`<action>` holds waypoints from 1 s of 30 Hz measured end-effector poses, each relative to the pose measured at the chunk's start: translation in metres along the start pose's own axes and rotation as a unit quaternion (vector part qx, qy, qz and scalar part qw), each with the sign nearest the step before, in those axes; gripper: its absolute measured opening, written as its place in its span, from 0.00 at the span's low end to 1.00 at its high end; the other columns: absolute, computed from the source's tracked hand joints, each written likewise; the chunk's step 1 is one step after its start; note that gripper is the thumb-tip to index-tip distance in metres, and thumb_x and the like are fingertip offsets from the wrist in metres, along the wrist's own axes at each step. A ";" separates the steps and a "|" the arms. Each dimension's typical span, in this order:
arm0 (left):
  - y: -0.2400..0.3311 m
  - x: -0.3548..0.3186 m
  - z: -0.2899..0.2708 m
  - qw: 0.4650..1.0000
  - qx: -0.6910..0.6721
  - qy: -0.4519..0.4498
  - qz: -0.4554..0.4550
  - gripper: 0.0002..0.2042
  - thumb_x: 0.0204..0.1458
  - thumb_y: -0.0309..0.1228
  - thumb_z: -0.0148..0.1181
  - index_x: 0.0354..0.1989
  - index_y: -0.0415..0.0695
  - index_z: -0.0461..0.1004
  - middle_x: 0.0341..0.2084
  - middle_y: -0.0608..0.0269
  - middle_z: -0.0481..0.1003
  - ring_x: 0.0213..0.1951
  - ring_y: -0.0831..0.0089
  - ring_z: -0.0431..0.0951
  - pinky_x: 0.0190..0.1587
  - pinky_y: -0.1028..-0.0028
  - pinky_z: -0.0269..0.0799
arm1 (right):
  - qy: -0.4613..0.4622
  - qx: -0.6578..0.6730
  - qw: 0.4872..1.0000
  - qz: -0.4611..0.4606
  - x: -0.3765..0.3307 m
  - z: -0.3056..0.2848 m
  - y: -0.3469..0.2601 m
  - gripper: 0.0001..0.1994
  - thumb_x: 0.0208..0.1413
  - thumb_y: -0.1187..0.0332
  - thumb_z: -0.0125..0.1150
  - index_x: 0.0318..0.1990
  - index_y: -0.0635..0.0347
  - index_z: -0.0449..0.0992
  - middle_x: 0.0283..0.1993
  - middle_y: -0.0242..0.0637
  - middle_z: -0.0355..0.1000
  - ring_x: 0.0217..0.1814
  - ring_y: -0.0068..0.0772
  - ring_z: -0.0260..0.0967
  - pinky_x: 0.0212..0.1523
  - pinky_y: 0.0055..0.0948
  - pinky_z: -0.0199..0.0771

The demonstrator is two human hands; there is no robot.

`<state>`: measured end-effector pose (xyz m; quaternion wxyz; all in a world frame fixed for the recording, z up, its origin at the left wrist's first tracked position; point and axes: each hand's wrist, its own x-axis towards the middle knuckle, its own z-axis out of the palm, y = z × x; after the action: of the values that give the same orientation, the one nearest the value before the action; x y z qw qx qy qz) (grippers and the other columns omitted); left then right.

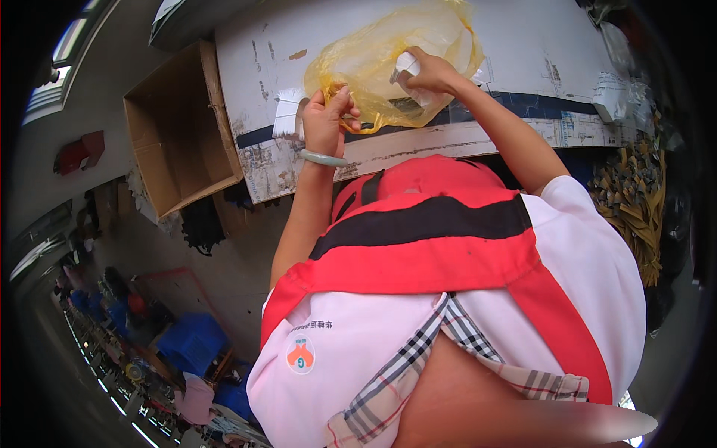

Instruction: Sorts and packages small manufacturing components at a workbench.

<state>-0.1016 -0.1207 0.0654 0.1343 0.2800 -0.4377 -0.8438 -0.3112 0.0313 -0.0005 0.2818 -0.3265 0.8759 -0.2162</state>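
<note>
A thin, see-through yellow plastic bag (351,56) lies spread over the worktable (250,56). My left hand (326,119) is closed on the gathered edge of the bag at its near left side. Over the bag's right part, my right hand (432,72) grips a small white stack (405,63), like cards or folded paper. Whether that stack is inside the bag or above it, I cannot tell. Just left of my left hand, another white stack (287,113) with ridged edges rests on the table.
An open cardboard box (153,123) stands against the table's left side. At the right end are a white stack (611,97) and crumpled clear plastic (637,97). Brown strips (631,201) hang or pile below it. A blue bin (193,343) stands farther off at lower left.
</note>
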 end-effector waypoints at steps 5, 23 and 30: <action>-0.015 -0.010 -0.004 0.999 -0.041 0.000 -0.029 0.07 0.54 0.28 0.58 0.38 0.40 0.69 0.23 0.64 0.70 0.21 0.77 0.73 0.15 0.79 0.70 | 0.086 0.004 0.996 0.021 0.038 -0.006 -0.009 0.41 0.36 0.51 0.62 0.61 0.58 0.59 0.46 0.53 0.73 0.46 0.50 0.73 0.47 0.38 0.72; -0.006 -0.015 -0.011 0.995 -0.079 0.003 -0.060 0.08 0.54 0.29 0.59 0.38 0.42 0.68 0.23 0.65 0.69 0.23 0.76 0.73 0.17 0.78 0.69 | 0.106 -0.094 0.990 0.025 0.104 0.033 0.023 0.49 0.39 0.54 0.65 0.69 0.34 0.41 0.55 0.49 0.66 0.53 0.50 0.69 0.49 0.42 0.72; -0.005 -0.014 -0.009 0.994 -0.084 -0.005 -0.066 0.08 0.54 0.30 0.58 0.38 0.42 0.68 0.23 0.65 0.70 0.23 0.75 0.73 0.17 0.77 0.69 | 0.184 -0.199 0.962 0.037 0.098 0.020 0.017 0.40 0.42 0.52 0.63 0.65 0.45 0.55 0.50 0.48 0.69 0.52 0.49 0.69 0.49 0.41 0.70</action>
<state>-0.0843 -0.1172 0.0624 0.0993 0.2917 -0.3462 -0.8861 -0.3677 -0.0287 -0.0600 0.0532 -0.2981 0.9494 -0.0829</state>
